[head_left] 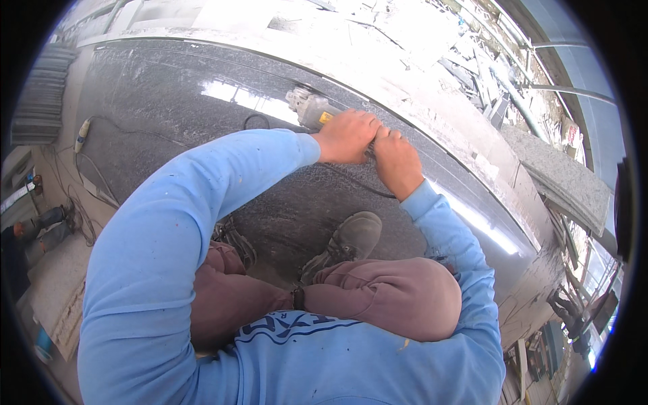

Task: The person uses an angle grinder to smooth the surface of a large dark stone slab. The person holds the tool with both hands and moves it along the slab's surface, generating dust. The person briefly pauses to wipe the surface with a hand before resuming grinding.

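My left hand (347,137) is closed around the body of a grey angle grinder (312,110) with a yellow label. Right behind it, my right hand (398,162) grips the grinder's rear end. The grinder's head points to the far left, low over a dark polished stone slab (148,88), near a long straight line along the slab's far side. Its disc is mostly hidden, so I cannot tell if it touches the stone. A black cord (358,183) runs beneath my wrists. I squat on the slab, one boot (354,236) showing between my arms.
A yellow-and-white cable connector (82,133) lies on the slab's left end with its cord. Grey ridged sheets (44,91) are stacked at far left. Broken stone pieces (472,64) litter the back right, beside thick pale slabs (560,172). Someone's legs (47,229) show at the left edge.
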`<state>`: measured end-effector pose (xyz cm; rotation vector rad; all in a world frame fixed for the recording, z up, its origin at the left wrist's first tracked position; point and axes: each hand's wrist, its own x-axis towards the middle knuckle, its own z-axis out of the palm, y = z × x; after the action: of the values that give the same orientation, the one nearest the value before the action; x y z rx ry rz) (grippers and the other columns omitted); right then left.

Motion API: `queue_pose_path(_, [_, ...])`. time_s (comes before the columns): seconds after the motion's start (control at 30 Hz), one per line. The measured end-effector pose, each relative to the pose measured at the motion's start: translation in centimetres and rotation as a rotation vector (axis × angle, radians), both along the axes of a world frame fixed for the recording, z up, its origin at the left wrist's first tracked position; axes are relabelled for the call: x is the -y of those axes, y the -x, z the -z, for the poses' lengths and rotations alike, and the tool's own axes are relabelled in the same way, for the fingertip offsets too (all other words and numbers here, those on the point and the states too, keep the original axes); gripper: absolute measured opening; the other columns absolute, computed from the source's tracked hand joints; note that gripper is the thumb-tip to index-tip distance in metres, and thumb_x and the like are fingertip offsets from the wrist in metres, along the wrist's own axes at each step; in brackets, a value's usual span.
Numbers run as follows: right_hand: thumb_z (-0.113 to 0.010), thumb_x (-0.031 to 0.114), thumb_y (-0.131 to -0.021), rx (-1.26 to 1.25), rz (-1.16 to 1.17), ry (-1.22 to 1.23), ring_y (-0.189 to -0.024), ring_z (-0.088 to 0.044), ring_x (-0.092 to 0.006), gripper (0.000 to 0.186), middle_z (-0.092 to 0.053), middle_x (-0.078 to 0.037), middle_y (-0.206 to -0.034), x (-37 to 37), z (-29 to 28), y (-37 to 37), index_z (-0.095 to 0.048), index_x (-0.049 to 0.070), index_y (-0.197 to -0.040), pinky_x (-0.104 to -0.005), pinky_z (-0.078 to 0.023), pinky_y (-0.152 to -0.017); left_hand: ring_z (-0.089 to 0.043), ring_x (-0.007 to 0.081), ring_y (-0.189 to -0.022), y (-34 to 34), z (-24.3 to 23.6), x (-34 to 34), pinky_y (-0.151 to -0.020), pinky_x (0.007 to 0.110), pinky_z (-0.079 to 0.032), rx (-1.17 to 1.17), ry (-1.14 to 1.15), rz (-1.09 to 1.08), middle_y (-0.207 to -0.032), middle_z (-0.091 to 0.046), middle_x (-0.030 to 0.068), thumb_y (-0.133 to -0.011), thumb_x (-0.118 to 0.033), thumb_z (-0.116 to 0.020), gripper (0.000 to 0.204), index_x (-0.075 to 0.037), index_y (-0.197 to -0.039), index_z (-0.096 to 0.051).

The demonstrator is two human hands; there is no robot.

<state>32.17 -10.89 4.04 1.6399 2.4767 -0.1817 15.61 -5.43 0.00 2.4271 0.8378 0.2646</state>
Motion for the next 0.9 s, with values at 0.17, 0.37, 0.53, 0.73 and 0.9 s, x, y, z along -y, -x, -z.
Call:
queue_pose_path(0.17, [-0.070,0.001,-0.080,-0.044,-0.005,-0.008,-0.085,-0.072,-0.0308,0.026,-0.068,-0.018,-0.091,-0.7,1.2,0.9,-0.058,-0.003,-0.103,-0.0361,-0.062,-0.069,-0.064,0.0297,-0.106,0.9,0.9,-0.6,-0.094,0.043,-0.050,-0.013,-0.008,-0.019,-0.106,-0.066,0.0115,-0.070,-0.022,-0.087,0.050,-0.004,-0.110,-0.064])
queue_pose_path(0.37, [-0.065,-0.003,-0.083,-0.107,0.064,0.110,-0.088,-0.072,-0.0375,0.026,-0.067,-0.024,-0.097,-1.7,2.0,2.1,-0.054,-0.004,-0.107,-0.0410,-0.062,-0.071,-0.064,0.0296,-0.105,2.2,1.8,-1.4,-0.093,0.043,-0.051,-0.029,-0.032,-0.046,-0.105,-0.066,0.0110,-0.069,-0.022,-0.087,0.049,-0.005,-0.109,-0.064])
queue_pose_path(0.53, [-0.073,0.002,-0.081,-0.073,0.029,0.066,-0.088,-0.074,-0.0321,0.033,-0.068,-0.022,-0.097,-1.0,1.0,1.1,-0.056,-0.004,-0.108,-0.0363,-0.063,-0.069,-0.064,0.0295,-0.104,1.3,0.9,-0.9,-0.091,0.043,-0.050,-0.002,-0.059,-0.011,-0.105,-0.065,0.0108,-0.069,-0.023,-0.087,0.050,-0.005,-0.109,-0.063])
queue_pose_path(0.73, [-0.073,0.002,-0.080,0.014,0.050,0.054,-0.085,-0.073,-0.0330,0.031,-0.068,-0.019,-0.094,0.1,-0.1,-0.6,-0.057,-0.003,-0.107,-0.0356,-0.062,-0.068,-0.064,0.0292,-0.105,-0.6,-0.2,0.2,-0.091,0.043,-0.050,0.017,-0.023,-0.009,-0.105,-0.065,0.0109,-0.069,-0.021,-0.086,0.050,-0.004,-0.109,-0.062])
queue_pose_path(0.9, [-0.072,0.002,-0.080,-0.031,0.016,-0.008,-0.082,-0.073,-0.0319,0.027,-0.069,-0.018,-0.091,0.4,1.3,-0.3,-0.058,-0.002,-0.102,-0.0354,-0.062,-0.065,-0.064,0.0303,-0.105,-0.1,0.4,0.3,-0.092,0.043,-0.051,0.022,0.012,-0.014,-0.104,-0.065,0.0114,-0.070,-0.020,-0.086,0.048,-0.004,-0.108,-0.063])
